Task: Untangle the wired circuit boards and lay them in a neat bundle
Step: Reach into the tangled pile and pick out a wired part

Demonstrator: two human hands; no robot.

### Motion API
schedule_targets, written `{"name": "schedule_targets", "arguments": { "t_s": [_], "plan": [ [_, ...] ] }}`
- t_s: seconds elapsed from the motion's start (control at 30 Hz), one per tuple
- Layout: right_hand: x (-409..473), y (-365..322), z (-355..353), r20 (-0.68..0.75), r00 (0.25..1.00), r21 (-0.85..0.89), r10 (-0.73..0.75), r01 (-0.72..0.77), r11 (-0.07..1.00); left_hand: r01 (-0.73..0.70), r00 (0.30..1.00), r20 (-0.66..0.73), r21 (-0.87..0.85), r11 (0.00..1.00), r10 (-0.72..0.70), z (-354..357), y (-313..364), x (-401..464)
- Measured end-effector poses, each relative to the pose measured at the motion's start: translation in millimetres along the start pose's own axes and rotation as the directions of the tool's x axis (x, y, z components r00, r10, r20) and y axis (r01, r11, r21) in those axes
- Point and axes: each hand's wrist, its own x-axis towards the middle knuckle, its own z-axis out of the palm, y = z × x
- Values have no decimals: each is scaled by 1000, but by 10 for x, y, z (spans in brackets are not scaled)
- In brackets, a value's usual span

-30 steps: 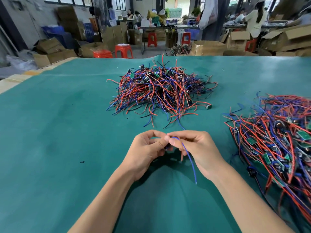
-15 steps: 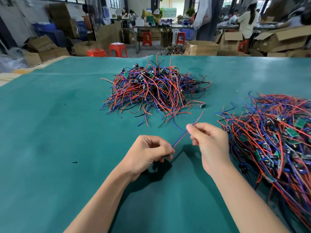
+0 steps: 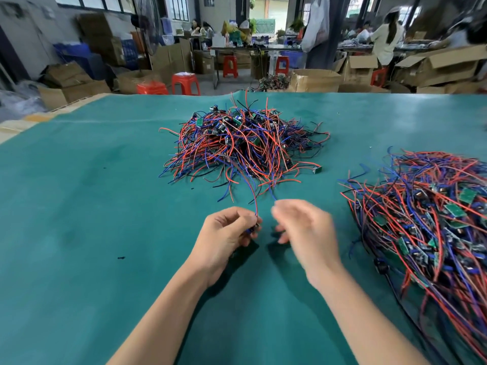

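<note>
Left hand (image 3: 226, 233): my fingers (image 3: 246, 219) curled and pinched on a small dark board part (image 3: 253, 229), with its red and blue wires (image 3: 252, 196) rising from the pinch toward the pile ahead.
Right hand (image 3: 305, 227): blurred; my fingers are loosely spread and bent, the tips just beside my left ones but apart from them. Whether they hold the blue wire end (image 3: 272, 194) that reaches their top edge, I cannot tell.
Held piece: between my two hands, above the bench, its wires running forward and up to the near edge of the tangled pile.
Tangled pile (image 3: 245, 146): straight ahead of my fingers; red, blue and black wires heaped with small green boards, loose ends fanning toward me.
Stray board (image 3: 317, 169): at the pile's right edge, lying flat on a red wire.
Sorted bundle (image 3: 432, 225): to the right of my right hand, well apart from the pile; wires lying roughly one way, green boards scattered through it.
Bench (image 3: 92, 206): green cover under everything; a small dark speck (image 3: 121, 258) to the left of my left wrist.
Beyond the bench: red stools (image 3: 184, 83), cardboard boxes (image 3: 316, 80), a standing person (image 3: 387, 40) at a far table.
</note>
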Motion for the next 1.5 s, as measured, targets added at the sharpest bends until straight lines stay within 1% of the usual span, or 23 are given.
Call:
{"name": "schedule_targets", "arguments": {
  "t_s": [0.03,0.07,0.13,0.3,0.37,0.4,0.47,0.5,0.53,0.6,0.67,0.7,0.77,0.83,0.9,0.97,1.03,1.1,1.17,1.27,1.37,1.43,1.5],
  "plan": [
    [-58,14,73,97,995,-83,-23,31,996,-26,1000,19,59,998,25,-4,-8,-5],
    [-100,7,112,142,989,-129,-31,49,990,-51,998,48,125,991,45,-6,-16,-12],
    [-128,-7,98,139,989,-156,-40,62,986,-89,991,115,206,974,66,-2,-29,-20],
    [-65,-43,1,-26,999,-122,-35,31,992,-76,984,173,209,975,40,3,-32,-27],
    [2,-150,-140,-136,987,-115,-86,70,991,-61,987,159,205,977,28,0,-57,-23],
    [43,-235,-284,-201,968,-166,-148,116,979,-53,989,148,193,980,24,1,-70,-23],
    [157,-434,-731,-262,914,-429,-308,176,886,-34,993,117,165,986,14,7,-77,-22],
    [231,-527,-1004,-258,897,-583,-359,152,798,-23,995,103,154,988,8,11,-78,-18],
    [305,-619,-1262,-262,897,-698,-357,79,712,-15,996,91,144,990,1,14,-79,-10],
    [432,-757,-1678,-285,909,-812,-303,-62,580,-2,997,78,135,991,-9,19,-71,4],
    [500,-828,-1856,-299,893,-885,-336,-129,447,10,998,65,123,992,-18,24,-74,8],
    [503,-870,-1776,-291,886,-894,-361,-118,432,14,998,54,116,993,-21,27,-71,7],
    [469,-892,-1347,-163,907,-910,-388,14,414,25,999,28,102,994,-28,24,-71,9],
    [498,-795,-812,45,976,-889,-211,135,438,31,999,-10,88,996,-30,13,-87,29],
    [625,-560,-362,183,983,-874,36,145,463,19,999,-43,125,992,-13,2,-102,44],
    [747,-306,-65,200,968,-905,148,125,406,-3,998,-56,196,981,14,2,-120,49],
    [819,-150,79,190,968,-935,161,129,329,-14,997,-69,219,976,29,-12,-126,51],
    [848,-130,124,204,954,-945,218,134,298,-17,996,-88,196,980,35,-23,-135,67],
    [816,-201,115,256,922,-927,289,150,344,-22,994,-98,177,984,40,-23,-136,76],
    [578,-330,25,354,872,-791,338,86,606,-15,994,-103,142,990,30,-3,-124,91],
    [189,-330,-32,471,839,-594,273,72,801,15,998,-69,40,999,-12,9,-95,89],
    [-6,-273,-33,497,842,-498,209,79,864,1,999,-48,64,998,2,-6,-89,80],
    [-78,-208,-35,462,870,-403,172,33,914,-3,1000,-29,68,998,5,-14,-95,68]
  ]
}}
